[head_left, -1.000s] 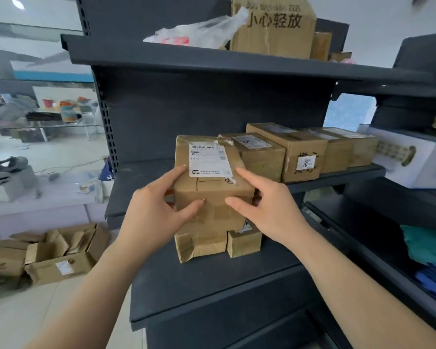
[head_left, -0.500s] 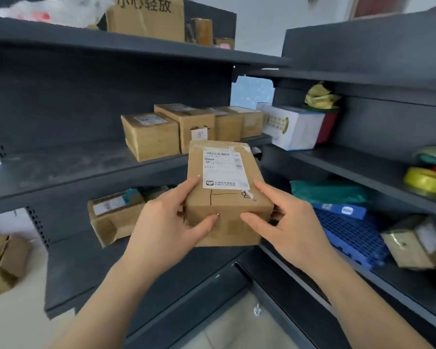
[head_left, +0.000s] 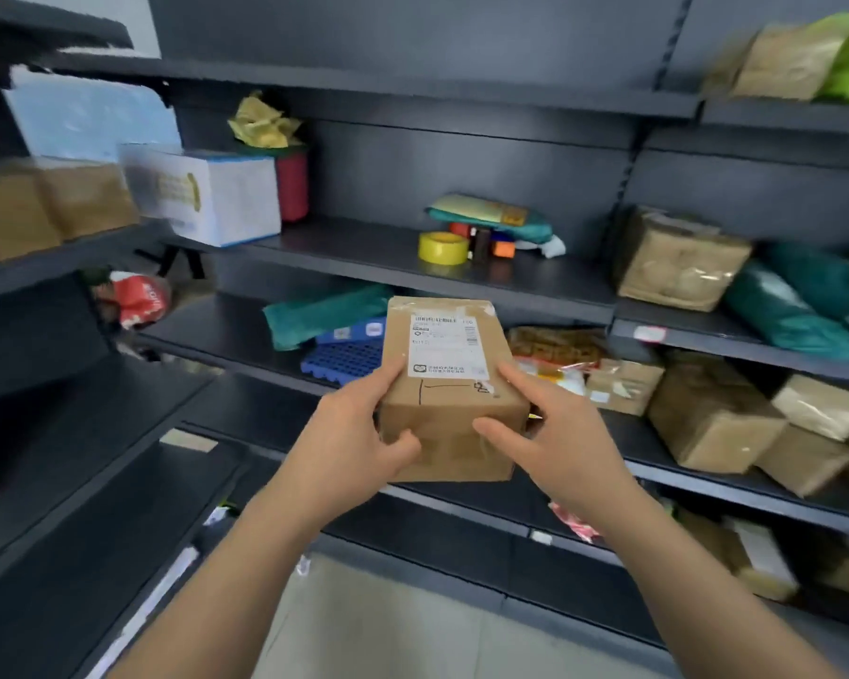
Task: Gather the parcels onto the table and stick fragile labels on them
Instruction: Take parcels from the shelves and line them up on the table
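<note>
1. We see the parcel (head_left: pixel 449 384) held in the air in front of the shelves (head_left: pixel 412 267), touching none of them.
2. The left hand (head_left: pixel 349 448) grasps it: thumb pressed on the near face, fingers curled round the left side. The right hand (head_left: pixel 555 443) grasps it too: thumb on the near face, forefinger laid along the top right edge. Its other fingers are hidden behind the box.
3. The parcel's long axis runs away from the body, far end tipped up, so the shipping label (head_left: pixel 444 345) faces the camera. The 2 hands clamp the near end from opposite sides, and neither is nearer than the other.
4. We judge this to be the gathering step, with this parcel in carry. No table is in view, so we cannot tell which way it lies from the hands.
5. With the far end unsupported, we would slide the fingers further under the base before walking.
6. No fragile sticker shows on the top face, so that step looks not yet done.
7. More parcels (head_left: pixel 707 423) sit on the right-hand shelves, well apart from the hands, and a yellow tape roll (head_left: pixel 443 247) lies on the shelf above.
</note>
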{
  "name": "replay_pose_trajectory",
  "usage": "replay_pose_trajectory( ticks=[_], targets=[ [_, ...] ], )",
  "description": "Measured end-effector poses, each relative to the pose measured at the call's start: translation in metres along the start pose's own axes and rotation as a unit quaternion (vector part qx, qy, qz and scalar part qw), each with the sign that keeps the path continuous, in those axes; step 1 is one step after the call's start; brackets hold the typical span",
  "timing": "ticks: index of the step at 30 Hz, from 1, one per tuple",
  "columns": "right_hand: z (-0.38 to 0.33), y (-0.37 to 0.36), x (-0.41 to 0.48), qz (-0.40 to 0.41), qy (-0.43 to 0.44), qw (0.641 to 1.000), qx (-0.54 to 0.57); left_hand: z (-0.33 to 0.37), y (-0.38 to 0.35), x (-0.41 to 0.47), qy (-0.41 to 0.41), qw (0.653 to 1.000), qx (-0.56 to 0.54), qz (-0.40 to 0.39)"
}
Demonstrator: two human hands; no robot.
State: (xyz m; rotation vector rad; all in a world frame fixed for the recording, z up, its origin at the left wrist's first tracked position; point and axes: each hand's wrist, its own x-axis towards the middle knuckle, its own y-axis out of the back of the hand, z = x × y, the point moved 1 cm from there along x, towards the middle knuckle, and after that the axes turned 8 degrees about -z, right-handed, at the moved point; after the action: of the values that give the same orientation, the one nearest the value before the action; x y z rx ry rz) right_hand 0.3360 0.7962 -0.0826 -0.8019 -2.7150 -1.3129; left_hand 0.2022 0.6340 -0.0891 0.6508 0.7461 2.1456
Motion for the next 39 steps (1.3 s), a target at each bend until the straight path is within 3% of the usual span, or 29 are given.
replay_pose_trajectory(
  ticks=[12, 24, 34, 39],
  targets=[
    [0.095, 0.124, -0.064, 0.220, -0.203, 0.950, -0.088, 0.114, -0.153, 0.136, -0.220, 0.956, -0.068, -0.183],
    [0.141, 0.186, -0.178, 0.338, -0.386, 0.845, -0.150, 0.234, -0.291, 0.155, -0.423, 0.817, -0.069, -0.386],
    [0.195, 0.269, -0.303, 0.431, -0.459, 0.760, -0.164, 0.376, -0.429, 0.114, -0.513, 0.728, -0.110, -0.442],
    [0.231, 0.320, -0.370, 0.450, -0.487, 0.730, -0.164, 0.451, -0.496, 0.087, -0.524, 0.702, -0.122, -0.467]
  ],
)
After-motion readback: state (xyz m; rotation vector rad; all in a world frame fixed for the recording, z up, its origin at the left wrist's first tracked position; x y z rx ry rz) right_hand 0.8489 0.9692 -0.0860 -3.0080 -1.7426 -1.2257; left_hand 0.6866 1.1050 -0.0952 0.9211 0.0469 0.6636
